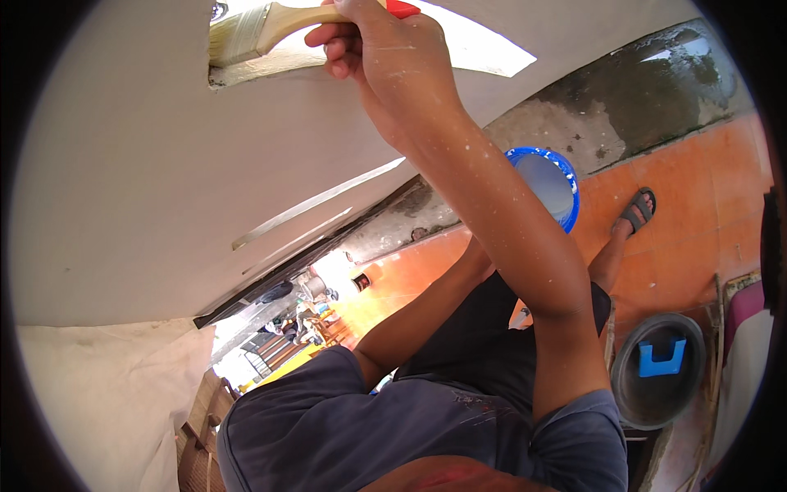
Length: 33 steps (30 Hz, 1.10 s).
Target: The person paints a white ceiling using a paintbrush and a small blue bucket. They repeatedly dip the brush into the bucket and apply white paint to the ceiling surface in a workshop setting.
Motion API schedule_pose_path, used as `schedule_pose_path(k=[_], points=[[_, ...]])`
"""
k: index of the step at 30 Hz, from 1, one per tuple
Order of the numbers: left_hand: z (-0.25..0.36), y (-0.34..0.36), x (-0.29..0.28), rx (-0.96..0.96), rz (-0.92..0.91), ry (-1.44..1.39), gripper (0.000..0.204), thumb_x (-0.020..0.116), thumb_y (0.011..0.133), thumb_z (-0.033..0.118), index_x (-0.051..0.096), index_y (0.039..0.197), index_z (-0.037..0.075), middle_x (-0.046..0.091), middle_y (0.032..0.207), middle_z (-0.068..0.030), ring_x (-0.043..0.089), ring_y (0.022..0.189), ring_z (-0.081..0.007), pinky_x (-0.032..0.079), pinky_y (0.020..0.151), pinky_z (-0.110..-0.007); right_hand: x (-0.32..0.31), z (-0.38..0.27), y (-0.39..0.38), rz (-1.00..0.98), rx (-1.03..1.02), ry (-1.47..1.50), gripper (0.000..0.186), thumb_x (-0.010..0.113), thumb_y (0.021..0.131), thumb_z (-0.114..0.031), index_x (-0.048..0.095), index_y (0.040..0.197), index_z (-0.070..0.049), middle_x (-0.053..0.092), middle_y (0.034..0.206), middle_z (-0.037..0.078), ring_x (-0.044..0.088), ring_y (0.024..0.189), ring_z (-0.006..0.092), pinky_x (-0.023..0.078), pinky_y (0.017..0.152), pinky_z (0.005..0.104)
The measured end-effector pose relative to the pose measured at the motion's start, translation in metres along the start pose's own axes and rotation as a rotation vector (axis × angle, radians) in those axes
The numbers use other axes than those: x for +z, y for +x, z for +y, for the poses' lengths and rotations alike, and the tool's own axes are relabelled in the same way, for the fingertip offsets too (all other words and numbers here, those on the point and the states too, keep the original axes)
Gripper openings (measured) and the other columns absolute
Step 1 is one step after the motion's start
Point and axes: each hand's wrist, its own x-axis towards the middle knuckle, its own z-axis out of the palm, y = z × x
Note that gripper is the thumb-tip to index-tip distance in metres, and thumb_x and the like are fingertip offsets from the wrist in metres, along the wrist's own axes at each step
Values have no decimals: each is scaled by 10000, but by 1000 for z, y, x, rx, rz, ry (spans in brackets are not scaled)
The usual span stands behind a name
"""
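Observation:
My right hand is closed around the wooden handle of a wide paintbrush with a red end. The brush's pale bristles are at the left edge of a bright opening in the off-white wall. White specks dot my right forearm. My left forearm reaches forward beneath the right one, which hides my left hand. Close to that hidden hand is a blue bucket, its rim smeared white, with whitish liquid inside. Whether my left hand touches the bucket cannot be seen.
Orange tiles cover the floor beside a wet concrete strip. At the right, a dark round basin holds a blue plastic piece. Narrow slots cut the wall lower down. Assorted items lie farther off at the left.

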Motion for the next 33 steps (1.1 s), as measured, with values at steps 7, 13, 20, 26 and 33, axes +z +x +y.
schedule_pose_path(k=[7, 13, 20, 26, 33], points=[[-9, 8, -1, -31, -113, -281, 433, 620, 972, 235, 462, 1314, 23, 522, 1272, -95, 549, 1140, -171, 521, 908, -356, -13, 3, -12, 77, -49, 249, 251, 566, 932, -185, 624, 984, 54, 664, 722, 127, 501, 534, 123, 433, 553, 251], [-12, 5, 3, -10, -46, -90, 437, 616, 972, 243, 460, 1318, 26, 528, 1267, -92, 556, 1135, -175, 524, 904, -368, -14, 11, 4, 50, -98, 101, 236, 558, 935, -172, 619, 949, 56, 662, 706, 118, 501, 515, 116, 431, 535, 251], [-19, 7, -1, -38, -67, -202, 491, 640, 956, 263, 440, 1340, 31, 516, 1290, -90, 545, 1157, -173, 516, 917, -364, -12, 12, 4, 43, -95, 170, 222, 565, 935, -165, 621, 918, 49, 663, 697, 110, 515, 522, 112, 433, 511, 260], [-16, 5, 4, -17, -42, -145, 504, 652, 947, 279, 445, 1338, 38, 516, 1295, -82, 540, 1166, -169, 506, 935, -363, -11, 10, 18, 102, -13, 98, 265, 477, 1016, -156, 607, 872, 25, 632, 730, 86, 532, 602, 112, 470, 578, 250], [-10, 4, 6, -28, -36, -58, 499, 638, 955, 293, 446, 1340, 39, 513, 1307, -84, 535, 1180, -168, 502, 939, -357, -11, 13, 22, 74, -54, 49, 233, 484, 995, -122, 612, 858, 17, 619, 720, 79, 530, 584, 112, 464, 546, 256]])
